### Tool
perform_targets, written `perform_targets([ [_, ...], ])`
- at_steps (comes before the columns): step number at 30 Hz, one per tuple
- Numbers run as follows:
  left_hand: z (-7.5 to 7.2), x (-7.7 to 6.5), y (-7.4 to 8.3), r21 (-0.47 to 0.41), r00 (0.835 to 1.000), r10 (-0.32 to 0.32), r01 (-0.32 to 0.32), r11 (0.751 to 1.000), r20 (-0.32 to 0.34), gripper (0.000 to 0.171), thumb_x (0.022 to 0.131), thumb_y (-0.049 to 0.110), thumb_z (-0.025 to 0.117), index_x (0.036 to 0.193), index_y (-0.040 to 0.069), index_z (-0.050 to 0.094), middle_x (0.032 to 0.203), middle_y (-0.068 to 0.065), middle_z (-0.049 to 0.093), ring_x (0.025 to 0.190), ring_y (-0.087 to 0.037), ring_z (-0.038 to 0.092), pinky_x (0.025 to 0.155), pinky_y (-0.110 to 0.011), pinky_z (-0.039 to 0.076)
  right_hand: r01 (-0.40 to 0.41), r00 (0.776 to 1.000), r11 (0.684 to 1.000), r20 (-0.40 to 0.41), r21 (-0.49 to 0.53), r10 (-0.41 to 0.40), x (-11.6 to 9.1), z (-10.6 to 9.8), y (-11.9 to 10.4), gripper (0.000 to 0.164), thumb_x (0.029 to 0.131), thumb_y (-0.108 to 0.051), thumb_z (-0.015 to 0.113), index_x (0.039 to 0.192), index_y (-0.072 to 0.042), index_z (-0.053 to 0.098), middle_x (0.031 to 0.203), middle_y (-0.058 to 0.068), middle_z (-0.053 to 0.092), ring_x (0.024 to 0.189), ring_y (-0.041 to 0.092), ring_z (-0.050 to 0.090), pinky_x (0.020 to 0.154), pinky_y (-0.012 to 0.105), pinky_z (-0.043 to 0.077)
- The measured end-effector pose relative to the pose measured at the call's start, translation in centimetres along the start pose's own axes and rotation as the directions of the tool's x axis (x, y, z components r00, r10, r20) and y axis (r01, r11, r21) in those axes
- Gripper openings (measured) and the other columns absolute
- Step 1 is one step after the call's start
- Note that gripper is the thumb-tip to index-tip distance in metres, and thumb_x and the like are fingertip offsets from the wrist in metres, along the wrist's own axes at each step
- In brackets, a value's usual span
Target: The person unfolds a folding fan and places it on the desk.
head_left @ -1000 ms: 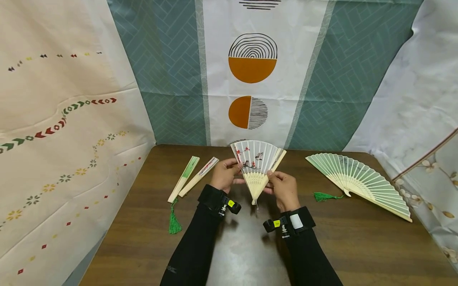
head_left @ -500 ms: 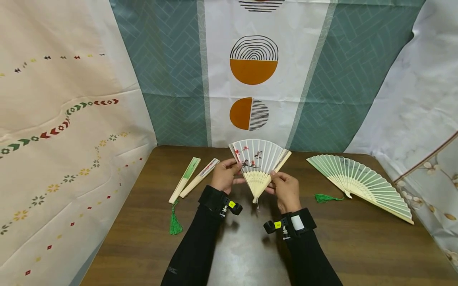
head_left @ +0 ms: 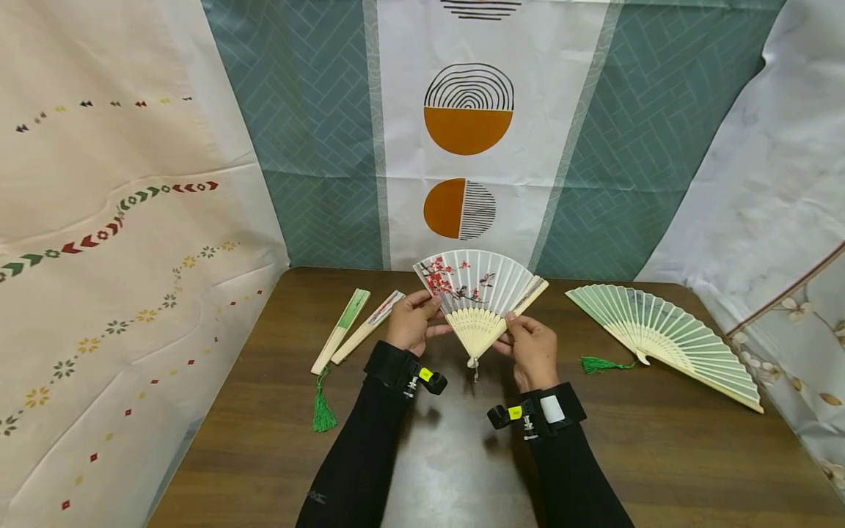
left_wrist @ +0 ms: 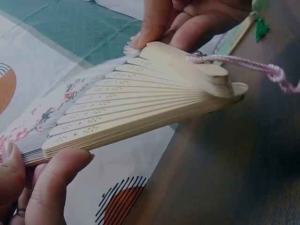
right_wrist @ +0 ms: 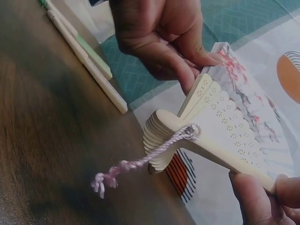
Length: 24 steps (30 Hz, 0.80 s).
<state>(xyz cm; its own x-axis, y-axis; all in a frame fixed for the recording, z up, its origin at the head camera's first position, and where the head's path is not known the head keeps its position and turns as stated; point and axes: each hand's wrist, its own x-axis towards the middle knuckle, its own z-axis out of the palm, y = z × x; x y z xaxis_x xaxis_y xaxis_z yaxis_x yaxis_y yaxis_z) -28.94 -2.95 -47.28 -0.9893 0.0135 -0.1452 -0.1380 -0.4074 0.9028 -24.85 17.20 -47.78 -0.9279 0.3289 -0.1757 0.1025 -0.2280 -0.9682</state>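
Both hands hold a white folding fan (head_left: 478,293), partly spread, over the middle of the table. Red blossoms, dark branches and a bird are printed on its leaf, and its pale ribs carry small pierced flower patterns. My left hand (head_left: 411,323) pinches the left edge between thumb and fingers. On the opposite side, my right hand (head_left: 533,348) pinches the right guard stick, thumb in front. From the pivot end hangs a knotted pale pink cord (right_wrist: 136,161), clear in both wrist views.
Two folded fans lie at left: a green one (head_left: 341,330) with a green tassel (head_left: 323,411), and a white one (head_left: 367,328). At right lies a spread green fan (head_left: 667,341) with its tassel (head_left: 602,364). Patterned cloths hang behind the brown table (head_left: 251,440).
The white fan has spread wider, with more red blossoms showing on its left side. My right hand has moved slightly right and down; my left hand stays nearly in place.
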Motion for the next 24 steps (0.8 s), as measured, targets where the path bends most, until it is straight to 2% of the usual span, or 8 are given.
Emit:
perform_targets([
  [3, 0.02, 0.00, 0.03, -0.008, 1.000, 0.000, 0.000, 1.000, -0.002, 0.028, 0.115, -0.005, 0.059, 0.140, -0.016, 0.066, 0.093, 0.000, 0.059, 0.084, -0.014, 0.059, 0.062, -0.026, 0.071, 0.002, 1.000, 1.000, -0.016, 0.004, -0.002, 0.14, -0.01, 0.09, 0.031, 0.117, -0.010, 0.063, 0.131, 0.018, 0.068, 0.104, 0.004, 0.070, 0.071, 0.005, 0.076, 0.069, 0.023, 0.072],
  [13, 0.00, 0.05, 0.07, -0.027, 1.000, 0.005, -0.005, 1.000, -0.025, 0.025, 0.116, -0.003, 0.060, 0.136, -0.014, 0.068, 0.095, -0.004, 0.060, 0.090, -0.019, 0.061, 0.064, -0.027, 0.072, -0.017, 0.999, 0.999, -0.026, 0.052, 0.018, -0.06, -0.30, -0.18, 0.032, 0.118, -0.012, 0.064, 0.135, 0.015, 0.068, 0.092, 0.000, 0.069, 0.068, 0.005, 0.075, 0.068, 0.022, 0.071],
  [17, -0.10, 0.10, 0.04, -0.041, 1.000, 0.011, -0.012, 0.999, -0.028, 0.024, 0.117, -0.002, 0.058, 0.136, -0.012, 0.068, 0.096, -0.003, 0.061, 0.090, -0.018, 0.061, 0.065, -0.027, 0.072, 0.004, 0.999, 0.997, -0.043, 0.072, -0.001, 0.10, -0.18, -0.07, 0.032, 0.118, -0.012, 0.064, 0.134, 0.015, 0.068, 0.091, -0.001, 0.071, 0.069, 0.005, 0.078, 0.068, 0.022, 0.071],
  [24, -0.14, -0.15, 0.07, -0.069, 0.999, 0.012, -0.014, 0.998, -0.036, 0.030, 0.117, -0.003, 0.057, 0.144, -0.013, 0.064, 0.098, -0.003, 0.061, 0.089, -0.017, 0.061, 0.066, -0.027, 0.072, 0.023, 0.998, 0.994, -0.065, 0.107, -0.016, 0.07, -0.09, 0.02, 0.030, 0.117, -0.009, 0.063, 0.134, 0.016, 0.068, 0.086, -0.002, 0.073, 0.067, 0.005, 0.078, 0.064, 0.021, 0.070],
])
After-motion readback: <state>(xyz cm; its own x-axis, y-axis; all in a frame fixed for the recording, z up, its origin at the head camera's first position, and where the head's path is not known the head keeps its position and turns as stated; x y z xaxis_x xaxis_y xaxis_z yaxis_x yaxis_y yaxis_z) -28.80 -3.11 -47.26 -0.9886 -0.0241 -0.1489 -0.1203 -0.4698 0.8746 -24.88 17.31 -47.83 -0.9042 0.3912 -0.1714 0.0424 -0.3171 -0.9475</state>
